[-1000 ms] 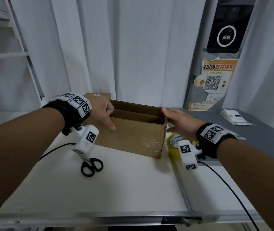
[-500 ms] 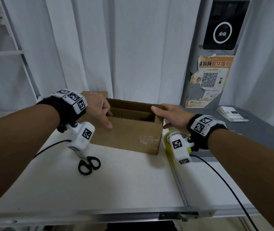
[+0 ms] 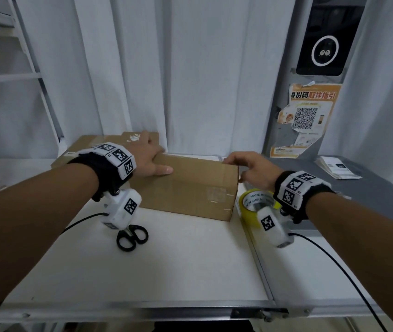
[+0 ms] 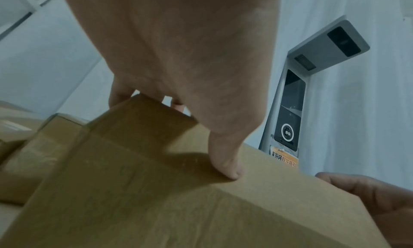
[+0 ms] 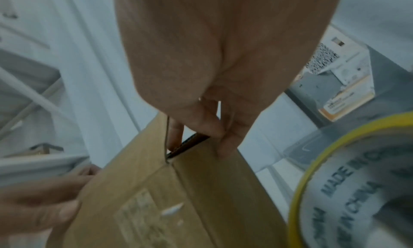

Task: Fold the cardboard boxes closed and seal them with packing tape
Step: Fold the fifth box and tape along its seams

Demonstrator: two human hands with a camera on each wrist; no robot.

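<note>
A brown cardboard box [image 3: 190, 192] stands on the white table [image 3: 166, 264], its top now covered by a folded flap. My left hand [image 3: 153, 161] lies over the box's left top end. In the left wrist view its thumb presses the top of the box [image 4: 156, 198] while the fingertips [image 4: 120, 96] hook over the flap's far edge. My right hand [image 3: 236, 168] holds the right top corner. The right wrist view shows its fingers [image 5: 174, 133] tucked into the gap at the end of the box [image 5: 156, 190], thumb outside. A yellow tape roll [image 3: 254, 200] [image 5: 348, 190] sits just right of the box.
Black scissors [image 3: 132, 237] lie on the table under my left wrist. A second cardboard box [image 3: 82, 149] sits behind at the left. A stack of papers [image 3: 336, 167] rests on the grey surface at the right. White curtains hang close behind.
The box top was open a second ago; now a flap is folded over it. Both hands have moved up onto the top edges.
</note>
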